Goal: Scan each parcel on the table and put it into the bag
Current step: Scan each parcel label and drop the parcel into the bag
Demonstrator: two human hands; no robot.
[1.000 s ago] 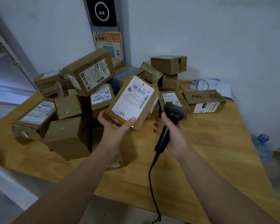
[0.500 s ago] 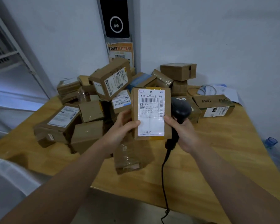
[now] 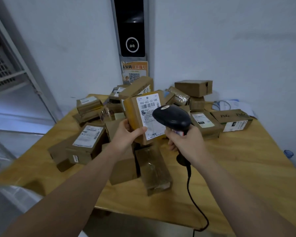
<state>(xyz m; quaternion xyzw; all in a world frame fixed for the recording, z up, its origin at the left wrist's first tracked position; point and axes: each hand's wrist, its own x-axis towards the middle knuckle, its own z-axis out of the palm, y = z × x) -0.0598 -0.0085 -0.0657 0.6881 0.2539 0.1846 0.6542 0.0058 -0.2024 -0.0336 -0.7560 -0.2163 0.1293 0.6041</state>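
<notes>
Left hand (image 3: 126,135) grips a parcel (image 3: 144,115) upright above the table (image 3: 246,171), its label reading "502-602-12 1H5". Right hand (image 3: 186,142) clasps a black scanner (image 3: 172,117) just before that label. Bare wood lies rightward to the edge. Farther back, a box (image 3: 232,119) reads "P&G".

Pale walls (image 3: 229,40) meet at corner; black wall panel (image 3: 131,26); metal shelving (image 3: 10,69) left; wooden table (image 3: 237,168).

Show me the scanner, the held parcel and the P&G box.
scanner (image 3: 172,117), head view, on its black head.
held parcel (image 3: 147,104), head view, on its white label.
P&G box (image 3: 231,116), head view, on its top face.
</notes>
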